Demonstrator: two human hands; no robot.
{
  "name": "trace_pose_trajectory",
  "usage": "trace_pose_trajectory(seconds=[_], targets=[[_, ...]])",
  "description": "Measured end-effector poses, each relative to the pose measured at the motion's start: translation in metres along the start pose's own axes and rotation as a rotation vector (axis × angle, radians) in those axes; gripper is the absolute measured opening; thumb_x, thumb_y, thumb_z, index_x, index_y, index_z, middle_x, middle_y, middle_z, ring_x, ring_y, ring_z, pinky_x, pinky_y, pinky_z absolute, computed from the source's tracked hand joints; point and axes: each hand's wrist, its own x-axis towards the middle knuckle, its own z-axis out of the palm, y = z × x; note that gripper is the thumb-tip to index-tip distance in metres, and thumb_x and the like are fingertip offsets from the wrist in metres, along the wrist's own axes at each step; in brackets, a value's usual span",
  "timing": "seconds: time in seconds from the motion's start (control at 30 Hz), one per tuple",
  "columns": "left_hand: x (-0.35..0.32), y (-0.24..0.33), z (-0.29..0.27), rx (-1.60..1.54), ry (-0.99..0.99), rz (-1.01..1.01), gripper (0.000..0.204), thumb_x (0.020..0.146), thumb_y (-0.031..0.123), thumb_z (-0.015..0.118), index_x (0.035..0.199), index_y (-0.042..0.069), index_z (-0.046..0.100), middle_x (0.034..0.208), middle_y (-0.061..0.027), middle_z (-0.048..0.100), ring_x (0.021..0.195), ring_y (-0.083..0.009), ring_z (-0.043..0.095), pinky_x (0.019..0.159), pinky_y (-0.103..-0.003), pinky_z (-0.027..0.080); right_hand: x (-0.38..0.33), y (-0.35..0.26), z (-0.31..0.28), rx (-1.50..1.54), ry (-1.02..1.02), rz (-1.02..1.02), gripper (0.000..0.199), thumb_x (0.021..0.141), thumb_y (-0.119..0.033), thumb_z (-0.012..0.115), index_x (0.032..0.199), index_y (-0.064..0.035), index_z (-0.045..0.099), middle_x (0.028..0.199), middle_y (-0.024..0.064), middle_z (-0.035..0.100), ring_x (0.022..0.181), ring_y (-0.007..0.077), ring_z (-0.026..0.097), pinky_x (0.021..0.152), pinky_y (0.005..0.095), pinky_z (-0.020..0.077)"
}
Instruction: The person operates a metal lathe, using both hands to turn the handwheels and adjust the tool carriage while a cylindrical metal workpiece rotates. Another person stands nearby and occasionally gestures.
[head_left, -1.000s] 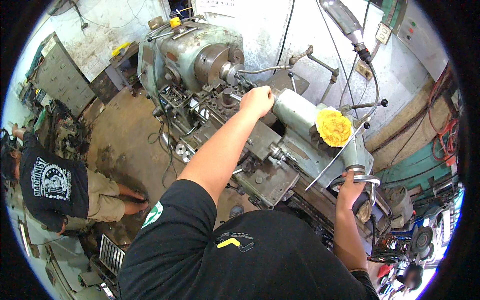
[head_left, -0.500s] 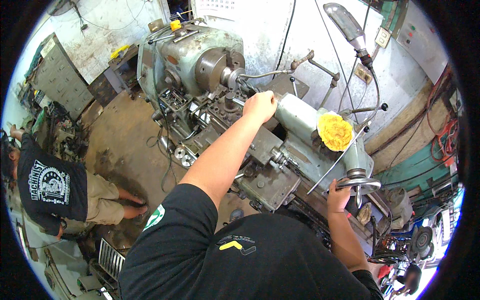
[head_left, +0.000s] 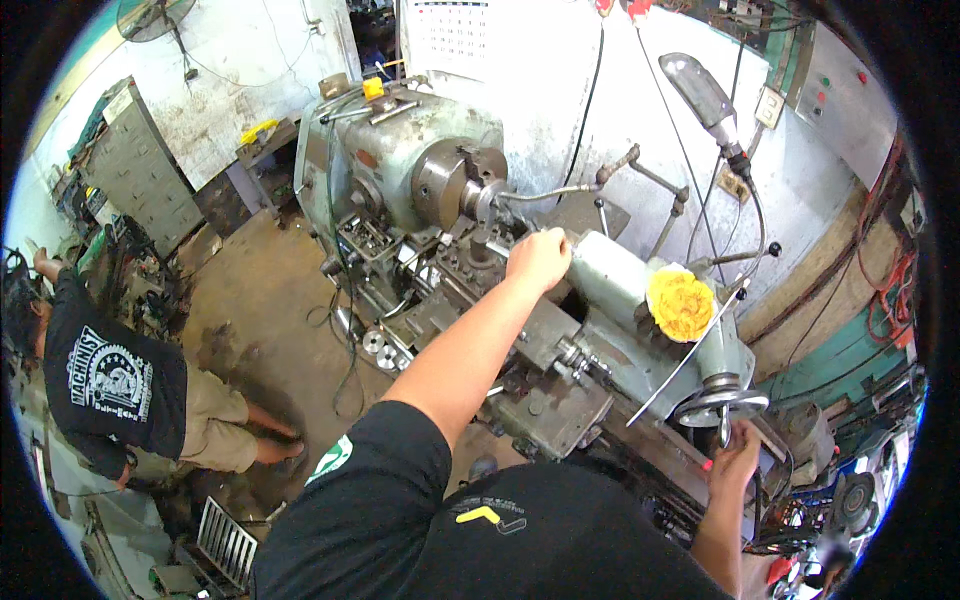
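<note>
At the far left of the frame another person [head_left: 110,385] in a black shirt bends over on the dirty floor [head_left: 270,300], well apart from me. In the middle stands my big grey machine [head_left: 400,170], a lathe, with its round chuck [head_left: 445,182] near the top centre. My left hand [head_left: 538,258] reaches up and is closed in a fist on the front end of the fat pale tube part [head_left: 615,280], just right of the chuck. I cannot see what my fingers grip under the fist. That tube part sits right of centre. Its long way runs from upper left to lower right, and its nose points up-left at the chuck. A yellow rag [head_left: 682,303] lies on it. At the lower right my right hand [head_left: 735,455] is wrapped around the handle of the round metal wheel [head_left: 722,402] at the tube's back end. I think I am at the step of lining up this part with the chuck. The next move likely needs a slow, even turn of the wheel while my left hand stays steady.
</note>
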Motion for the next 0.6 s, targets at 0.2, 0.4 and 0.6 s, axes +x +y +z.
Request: trace_pose_trajectory(seconds=[0.2,0.4,0.6], targets=[[-0.004,0.0,0.003,0.032,-0.013,0.034,0.025,0.095,0.03,0.059,0.1,0.009,0.071,0.098,-0.0186,0.074,0.095,-0.0395,0.071,0.083,-0.052,0.056,0.026,-0.056,0.051,0.091,0.043,0.406,0.053,0.1,-0.037,0.06,0.134,0.0023,0.046,0.119,0.0149,0.058,0.107,0.0275,0.058,0.1,0.0418,0.0483],[-0.005,0.001,-0.001,0.0,-0.042,0.008,0.027,0.094,0.033,0.059,0.103,0.01,0.069,0.1,-0.0198,0.073,0.097,-0.0421,0.069,0.084,-0.053,0.054,0.053,-0.043,0.076,0.446,0.235,0.266,0.037,0.099,-0.024,0.055,0.122,0.0036,0.048,0.111,0.0143,0.058,0.097,0.0258,0.061,0.095,0.044,0.0535],[-0.006,0.001,0.0,0.008,-0.035,0.0,0.026,0.095,0.032,0.059,0.103,0.01,0.069,0.099,-0.0198,0.073,0.097,-0.0418,0.069,0.084,-0.053,0.054,0.05,-0.022,0.067,0.422,0.095,0.087,0.013,0.096,-0.014,0.056,0.095,-0.0014,0.052,0.088,0.0094,0.056,0.082,0.0227,0.056,0.08,0.0389,0.0519]])
